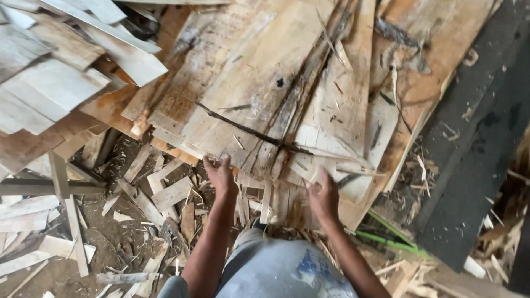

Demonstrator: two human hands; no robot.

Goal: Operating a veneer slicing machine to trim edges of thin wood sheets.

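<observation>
Wooden veneer sheets (259,83), thin and splintered, lie stacked in a rough pile, and both hands meet its near edge. Left hand (220,175) has its fingers curled over the edge of the top sheets, gripping them; right hand (323,196) is pressed against the same edge, though whether its fingers close cannot be told. Below the hands, broken wood scraps (160,193) litter the dirt. Left of the grip lie pale grey boards (49,83); right of it, green strips (386,237) and a dark slab (480,138).
</observation>
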